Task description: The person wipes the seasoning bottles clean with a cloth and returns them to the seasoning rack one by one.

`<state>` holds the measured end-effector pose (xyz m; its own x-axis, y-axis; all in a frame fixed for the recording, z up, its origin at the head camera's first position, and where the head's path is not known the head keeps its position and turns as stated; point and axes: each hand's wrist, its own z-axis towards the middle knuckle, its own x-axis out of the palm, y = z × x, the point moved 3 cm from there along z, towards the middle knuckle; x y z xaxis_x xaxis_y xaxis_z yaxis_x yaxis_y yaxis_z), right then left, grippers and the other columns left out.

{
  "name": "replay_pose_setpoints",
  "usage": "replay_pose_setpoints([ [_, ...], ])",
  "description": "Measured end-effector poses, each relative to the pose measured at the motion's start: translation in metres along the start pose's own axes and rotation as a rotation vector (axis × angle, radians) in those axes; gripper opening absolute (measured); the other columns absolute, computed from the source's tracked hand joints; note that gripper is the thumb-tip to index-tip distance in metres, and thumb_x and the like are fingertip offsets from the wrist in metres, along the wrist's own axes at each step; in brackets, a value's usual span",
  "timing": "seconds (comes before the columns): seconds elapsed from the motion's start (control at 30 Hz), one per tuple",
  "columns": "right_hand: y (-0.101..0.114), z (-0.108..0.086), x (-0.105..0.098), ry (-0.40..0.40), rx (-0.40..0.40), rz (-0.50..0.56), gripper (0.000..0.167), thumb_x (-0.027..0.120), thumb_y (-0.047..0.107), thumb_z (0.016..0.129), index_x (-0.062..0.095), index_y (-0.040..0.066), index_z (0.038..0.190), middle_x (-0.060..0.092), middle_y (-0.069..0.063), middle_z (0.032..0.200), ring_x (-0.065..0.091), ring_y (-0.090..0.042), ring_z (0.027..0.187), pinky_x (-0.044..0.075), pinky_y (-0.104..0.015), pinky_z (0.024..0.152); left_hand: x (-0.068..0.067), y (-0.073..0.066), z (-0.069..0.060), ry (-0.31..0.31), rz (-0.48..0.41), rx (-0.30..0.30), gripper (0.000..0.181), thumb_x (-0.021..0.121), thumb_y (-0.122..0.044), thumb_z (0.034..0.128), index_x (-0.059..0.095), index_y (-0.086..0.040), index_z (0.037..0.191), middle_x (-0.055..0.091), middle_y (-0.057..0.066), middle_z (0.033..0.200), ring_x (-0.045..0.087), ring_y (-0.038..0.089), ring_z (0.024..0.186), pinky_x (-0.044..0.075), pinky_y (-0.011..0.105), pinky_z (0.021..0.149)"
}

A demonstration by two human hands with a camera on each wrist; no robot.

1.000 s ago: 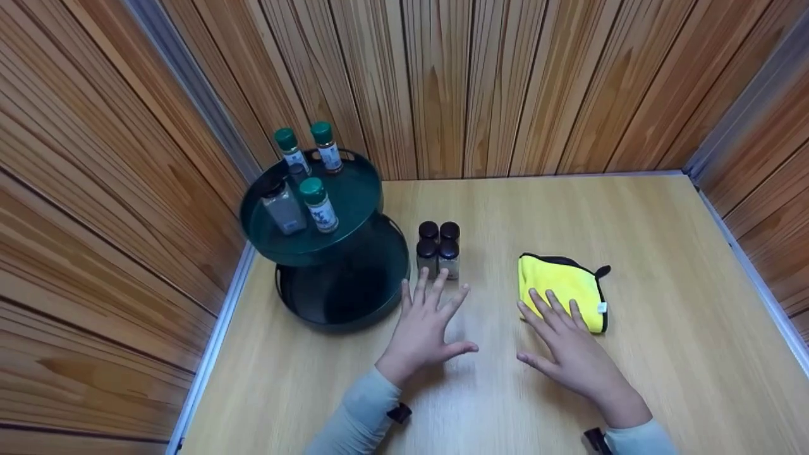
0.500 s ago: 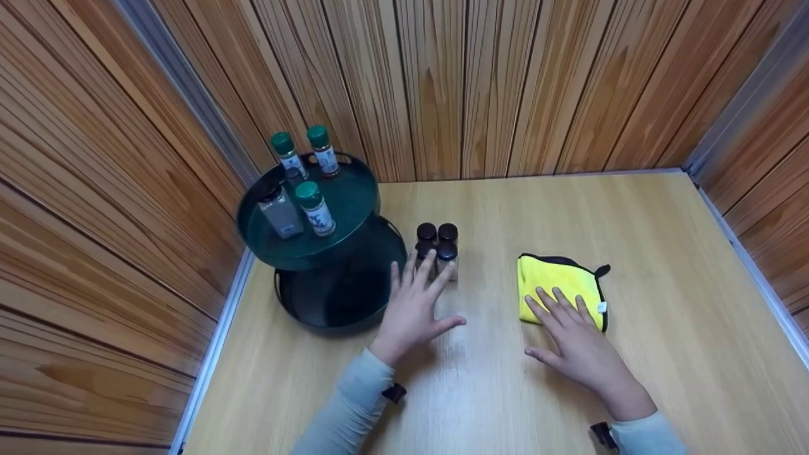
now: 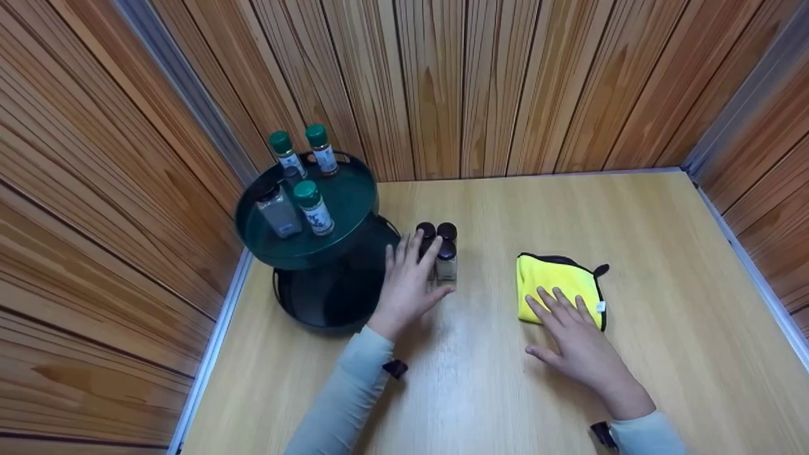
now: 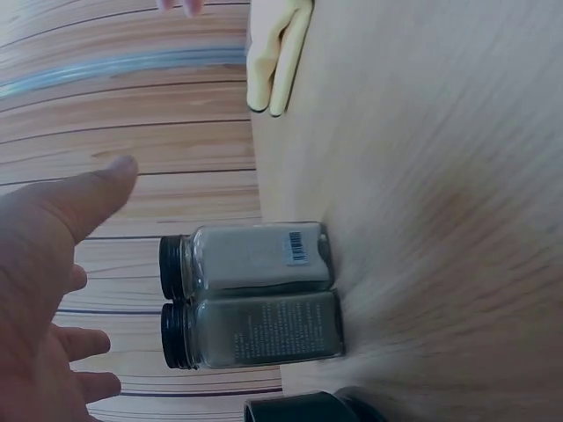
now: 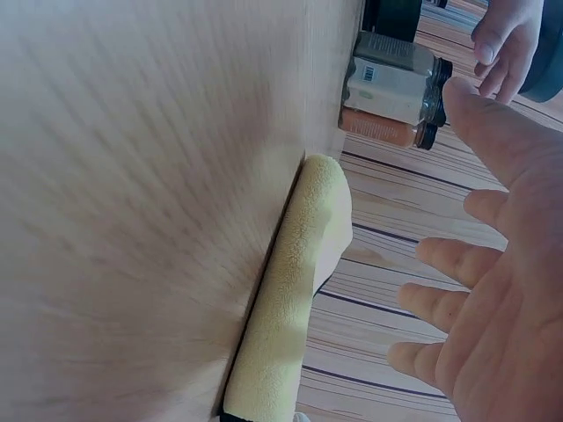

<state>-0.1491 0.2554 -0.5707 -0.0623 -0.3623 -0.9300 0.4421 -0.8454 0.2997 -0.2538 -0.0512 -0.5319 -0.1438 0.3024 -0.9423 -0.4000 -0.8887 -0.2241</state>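
Several square glass spice jars with black caps (image 3: 446,268) stand grouped on the table; two spice jars (image 4: 264,257) show in the left wrist view. My left hand (image 3: 404,287) hovers over their near left side, fingers spread, hiding part of the group. It holds nothing, and its fingers are apart from the caps in the left wrist view. A folded yellow cloth with black edging (image 3: 553,278) lies to the right. Above its near edge my right hand (image 3: 572,347) is held with fingers spread, holding nothing; in the right wrist view a gap separates it from the cloth (image 5: 286,290).
A dark green two-tier round rack (image 3: 344,221) stands at the left. Its upper tier carries green-capped spice bottles (image 3: 318,218) and black-capped jars (image 3: 280,215). The lower tier (image 3: 328,303) lies beside my left hand. Wood-panelled walls (image 3: 493,95) enclose the table (image 3: 480,392).
My left hand has moved forward and slightly left, from in front of the black-capped jars to over them. My right hand has shifted only slightly. The jars and cloth have stayed put.
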Motion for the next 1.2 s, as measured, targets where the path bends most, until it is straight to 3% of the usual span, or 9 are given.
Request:
replay_pose_setpoints([
  [0.63, -0.008, 0.002, -0.005, -0.011, 0.030, -0.012, 0.091, 0.082, 0.045, 0.085, 0.036, 0.019, 0.160, 0.033, -0.016, 0.165, 0.026, -0.047, 0.150, 0.016, -0.067, 0.120, 0.010, 0.024, 0.021, 0.038, -0.059, -0.093, 0.078, 0.079, -0.035, 0.0904, 0.041, -0.018, 0.156, 0.039, 0.016, 0.159, 0.035, 0.036, 0.147, 0.022, 0.057, 0.123],
  [0.9, -0.011, 0.004, -0.008, -0.015, 0.030, -0.019, 0.089, 0.082, 0.044, 0.085, 0.040, 0.016, 0.158, 0.034, -0.017, 0.164, 0.026, -0.047, 0.150, 0.017, -0.066, 0.120, 0.012, 0.032, 0.030, 0.045, -0.105, -0.139, 0.066, 0.076, -0.028, 0.0922, 0.048, -0.015, 0.150, 0.049, 0.014, 0.146, 0.048, 0.032, 0.135, 0.043, 0.046, 0.111],
  [1.2, -0.016, 0.004, -0.007, 0.037, 0.072, -0.020, 0.087, 0.081, 0.044, 0.086, 0.041, 0.014, 0.157, 0.031, -0.017, 0.165, 0.025, -0.046, 0.151, 0.016, -0.067, 0.120, 0.011, 0.031, 0.039, 0.125, -0.158, -0.197, 0.055, 0.071, -0.029, 0.0976, 0.052, -0.012, 0.146, 0.058, 0.012, 0.138, 0.056, 0.026, 0.126, 0.049, 0.043, 0.105],
])
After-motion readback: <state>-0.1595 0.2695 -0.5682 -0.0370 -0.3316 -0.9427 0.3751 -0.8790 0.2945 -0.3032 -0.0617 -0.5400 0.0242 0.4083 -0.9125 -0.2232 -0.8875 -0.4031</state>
